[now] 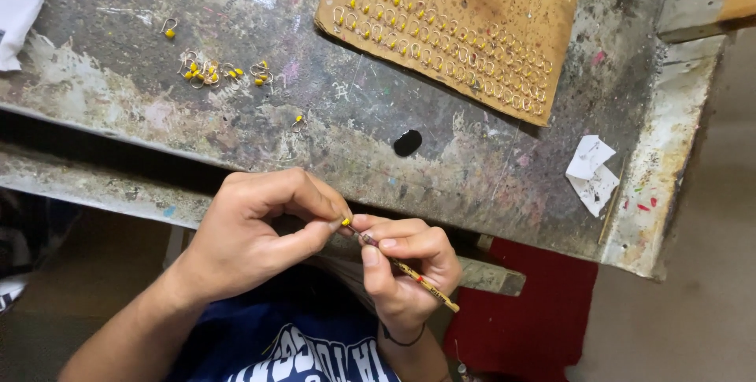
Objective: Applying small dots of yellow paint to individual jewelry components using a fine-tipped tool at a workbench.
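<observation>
Left hand [252, 232] fingers pinch a yellow bead [346, 222]; right hand [405, 268] fingers grip a thin tool [409, 273], tip just beside it. A slackened pinch would likely drop the bead. Beyond the fingers on the bench [331, 114], cardboard sheet [449, 27] carries rows of beaded rings

Small yellow bead on a wire hook [346, 222], pinched at fingertip level just below the workbench edge, thin yellow patterned pencil-like tool [409, 272], slanting down-right, tip touching the bead
</observation>
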